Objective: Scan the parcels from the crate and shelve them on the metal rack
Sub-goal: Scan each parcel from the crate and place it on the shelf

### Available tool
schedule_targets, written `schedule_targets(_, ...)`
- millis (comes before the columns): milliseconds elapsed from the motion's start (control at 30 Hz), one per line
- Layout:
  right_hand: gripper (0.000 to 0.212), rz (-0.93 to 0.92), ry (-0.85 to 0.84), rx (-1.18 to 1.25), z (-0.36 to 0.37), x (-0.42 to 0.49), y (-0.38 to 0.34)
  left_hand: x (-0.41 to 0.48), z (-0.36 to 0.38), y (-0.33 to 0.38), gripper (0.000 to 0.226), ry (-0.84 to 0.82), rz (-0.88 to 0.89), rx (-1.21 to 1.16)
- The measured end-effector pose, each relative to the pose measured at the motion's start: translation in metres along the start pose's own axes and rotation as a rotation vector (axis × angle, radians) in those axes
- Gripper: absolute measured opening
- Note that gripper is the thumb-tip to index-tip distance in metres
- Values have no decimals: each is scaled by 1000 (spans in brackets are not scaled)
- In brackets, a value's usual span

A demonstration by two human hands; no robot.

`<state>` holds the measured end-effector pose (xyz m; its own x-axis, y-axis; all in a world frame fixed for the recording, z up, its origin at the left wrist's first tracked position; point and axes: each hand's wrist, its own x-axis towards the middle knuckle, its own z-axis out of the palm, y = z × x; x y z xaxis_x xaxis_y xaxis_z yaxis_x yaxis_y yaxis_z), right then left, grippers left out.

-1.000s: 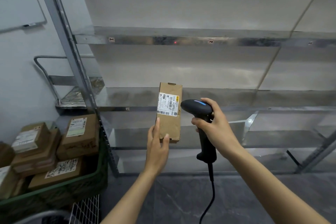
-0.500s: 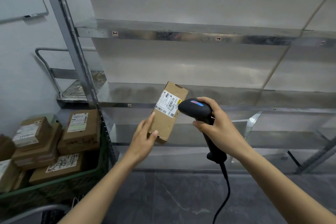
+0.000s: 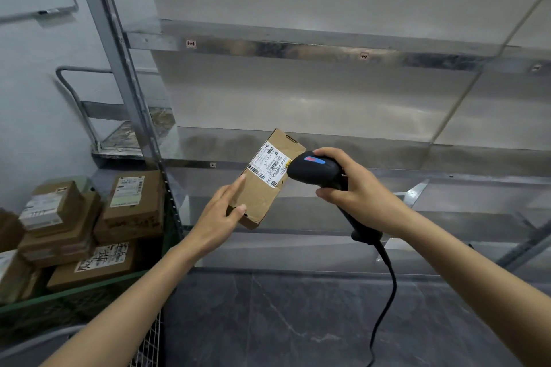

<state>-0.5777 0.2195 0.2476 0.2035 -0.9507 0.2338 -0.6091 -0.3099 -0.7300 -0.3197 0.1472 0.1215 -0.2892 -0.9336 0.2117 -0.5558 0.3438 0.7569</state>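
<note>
- Fingers (image 3: 235,189) and thumb of the left hand (image 3: 219,217) pinch the low end of the tilted parcel (image 3: 259,197)
- Right hand (image 3: 360,191) grips the scanner (image 3: 316,170), its head just beside the label (image 3: 269,165)
- Parcel held in the air before the rack (image 3: 298,48)
- Other boxes (image 3: 131,202) stacked in the crate (image 3: 98,286), left

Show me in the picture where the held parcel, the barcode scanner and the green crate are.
held parcel (image 3: 258,201), head view, bare brown face below the label.
barcode scanner (image 3: 319,173), head view, top of its black head.
green crate (image 3: 98,285), head view, its front rim.
</note>
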Motion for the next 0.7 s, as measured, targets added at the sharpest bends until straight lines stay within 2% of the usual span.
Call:
schedule_targets(367,60,-19,-20,18,2,1,5,-2,7,0,60,-36,-16,-22)
schedule_targets(700,55,-4,-47,-41,2,4,16,4,10,-1,61,-48,-39,-5)
